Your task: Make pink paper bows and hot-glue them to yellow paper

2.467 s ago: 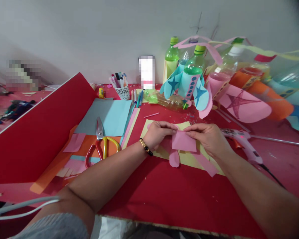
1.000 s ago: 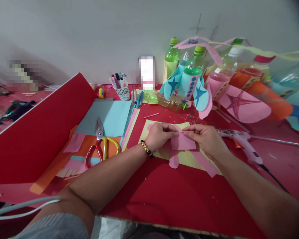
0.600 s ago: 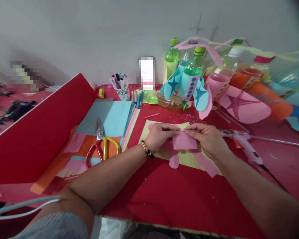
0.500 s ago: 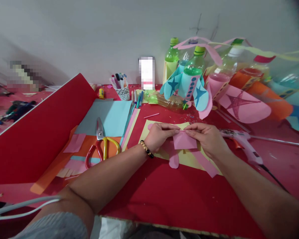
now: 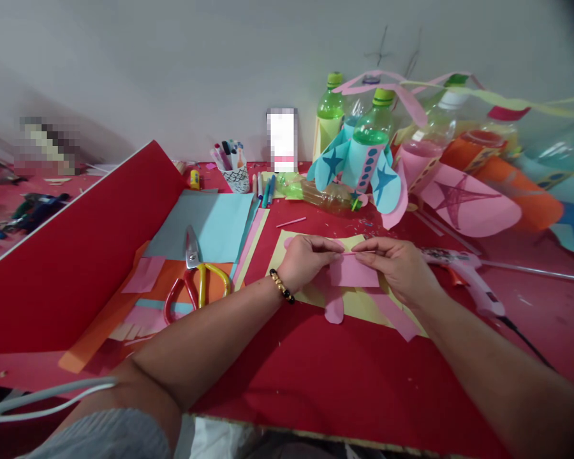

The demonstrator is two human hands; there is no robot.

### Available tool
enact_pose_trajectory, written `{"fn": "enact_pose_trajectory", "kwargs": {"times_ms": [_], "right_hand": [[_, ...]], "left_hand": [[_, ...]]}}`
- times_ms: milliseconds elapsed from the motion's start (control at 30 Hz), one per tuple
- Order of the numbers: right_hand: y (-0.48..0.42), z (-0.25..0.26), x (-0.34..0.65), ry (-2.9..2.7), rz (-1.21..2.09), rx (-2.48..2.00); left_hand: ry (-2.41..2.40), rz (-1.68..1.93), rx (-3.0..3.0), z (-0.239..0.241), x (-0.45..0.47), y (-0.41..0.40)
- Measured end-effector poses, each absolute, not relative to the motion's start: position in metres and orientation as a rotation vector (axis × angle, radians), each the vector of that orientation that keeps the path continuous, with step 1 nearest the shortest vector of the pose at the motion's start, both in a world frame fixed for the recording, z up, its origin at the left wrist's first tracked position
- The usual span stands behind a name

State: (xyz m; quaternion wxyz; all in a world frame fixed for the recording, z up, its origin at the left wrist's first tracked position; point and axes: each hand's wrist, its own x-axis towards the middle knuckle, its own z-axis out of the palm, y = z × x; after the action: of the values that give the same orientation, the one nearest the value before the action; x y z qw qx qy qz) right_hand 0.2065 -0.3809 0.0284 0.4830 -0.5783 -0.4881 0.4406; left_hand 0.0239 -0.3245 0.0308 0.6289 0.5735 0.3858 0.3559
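Head view — pink paper (image 5: 354, 273) between hands (image 5: 302, 262) — far edge pinched.

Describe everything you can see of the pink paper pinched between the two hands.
The pink paper is a small, plain, roughly rectangular piece that looks like thin coloured paper. Its far edge seems folded or rolled into a narrow band, pinched between thumb and fingers of the left hand and right hand, which partly hide that edge. The rest extends fairly flat toward the wearer, over a yellow sheet and other pink pieces; whether it touches those is unclear.
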Motion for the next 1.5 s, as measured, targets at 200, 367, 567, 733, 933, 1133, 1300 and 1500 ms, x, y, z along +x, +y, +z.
{"fn": "enact_pose_trajectory", "kwargs": {"times_ms": [200, 367, 567, 733, 933, 1133, 1300, 1500], "right_hand": [[-0.380, 0.030, 0.207, -1.215, 1.083, -1.459], [-0.379, 0.030, 0.210, -1.234, 1.093, -1.460], [-0.380, 0.028, 0.208, -1.281, 1.105, -1.419], [-0.381, 0.032, 0.206, -1.322, 1.085, -1.452], [-0.382, 0.034, 0.206, -1.347, 1.037, -1.470], [-0.382, 0.031, 0.206, -1.279, 1.088, -1.396], [-0.380, 0.031, 0.205, -1.270, 1.043, -1.401], [-0.382, 0.034, 0.206, -1.281, 1.043, -1.394]], "left_hand": [[0.863, 0.828, 1.401, 0.025, 0.023, -0.322], [0.880, 0.832, 1.413, 0.026, 0.024, -0.322], [0.843, 0.742, 1.405, 0.028, 0.024, -0.322], [0.855, 0.737, 1.367, 0.029, 0.024, -0.324], [0.836, 0.734, 1.264, 0.030, 0.024, -0.325], [0.829, 0.749, 1.088, 0.037, 0.025, -0.326], [0.832, 0.727, 1.010, 0.039, 0.025, -0.326], [0.843, 0.713, 0.990, 0.040, 0.025, -0.328]]}}
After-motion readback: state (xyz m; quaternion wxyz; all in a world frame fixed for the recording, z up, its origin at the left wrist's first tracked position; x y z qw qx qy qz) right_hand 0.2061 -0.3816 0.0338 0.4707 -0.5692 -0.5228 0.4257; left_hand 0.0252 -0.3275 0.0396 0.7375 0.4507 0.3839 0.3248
